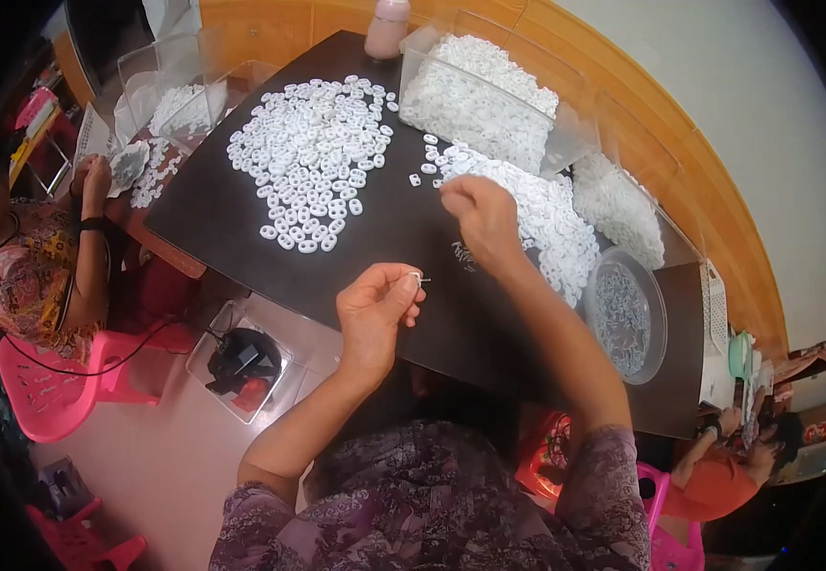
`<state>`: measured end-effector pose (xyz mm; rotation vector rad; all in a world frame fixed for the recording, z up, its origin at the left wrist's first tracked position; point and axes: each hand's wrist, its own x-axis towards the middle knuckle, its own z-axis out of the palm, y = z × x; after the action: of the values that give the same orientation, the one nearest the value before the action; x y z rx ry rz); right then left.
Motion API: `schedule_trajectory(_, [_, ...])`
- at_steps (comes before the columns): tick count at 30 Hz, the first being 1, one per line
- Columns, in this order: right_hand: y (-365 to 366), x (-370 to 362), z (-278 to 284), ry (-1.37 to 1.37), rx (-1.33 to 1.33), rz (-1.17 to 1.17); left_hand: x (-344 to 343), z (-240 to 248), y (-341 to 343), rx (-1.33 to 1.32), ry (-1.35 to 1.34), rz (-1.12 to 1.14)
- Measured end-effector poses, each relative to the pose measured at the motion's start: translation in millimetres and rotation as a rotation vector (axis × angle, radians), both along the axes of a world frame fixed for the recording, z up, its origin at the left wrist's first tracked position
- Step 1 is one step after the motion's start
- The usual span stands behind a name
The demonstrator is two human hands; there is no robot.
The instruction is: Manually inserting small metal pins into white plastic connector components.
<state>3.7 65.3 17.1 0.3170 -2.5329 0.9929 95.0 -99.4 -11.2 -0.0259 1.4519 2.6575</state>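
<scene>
My left hand (371, 309) is over the table's near edge, pinching a small white plastic piece (417, 276) between thumb and fingers. A thin metal screw or pin sticks out of that piece toward the right. My right hand (485, 221) is closed, its fingertips bent together beside a heap of small white plastic parts (551, 214). Whatever those fingertips may hold is hidden. Several small metal screws or pins (463, 255) lie on the dark table (403, 233) just below my right hand. To the left spreads a large pile of white oval pieces with two holes (313, 143).
At the back right stands a clear bin (479, 100) full of white parts, with another clear bin (622, 205) beside it. A round clear tub (625, 319) holds metal pieces. A pink bottle (387, 29) stands at the back. A co-worker (60, 257) sits at the left.
</scene>
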Motion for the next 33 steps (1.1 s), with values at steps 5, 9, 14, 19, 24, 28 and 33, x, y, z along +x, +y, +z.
schedule_trajectory(5, [-2,-65,-27,0.283,0.49,-0.068,-4,-1,1,0.024,-0.018,0.002])
schedule_trajectory(9, [-1,-80,-34,0.277,0.692,-0.047,-5,-2,2,0.034,-0.042,-0.009])
schedule_trajectory(14, [-6,-67,-23,0.29,0.643,0.008,-5,-2,0,0.014,-0.028,-0.014])
schedule_trajectory(19, [1,-29,-12,0.105,0.402,0.123,-6,2,-3,0.04,-0.024,-0.001])
schedule_trajectory(24, [3,27,9,-0.528,-0.572,0.224,-5,11,-3,0.049,0.005,0.007])
schedule_trajectory(28, [6,50,15,-0.624,-0.647,0.223,-3,9,1,0.018,0.017,-0.006])
schedule_trajectory(33, [3,67,15,-0.705,-0.745,0.27,6,10,3,0.023,0.043,-0.01])
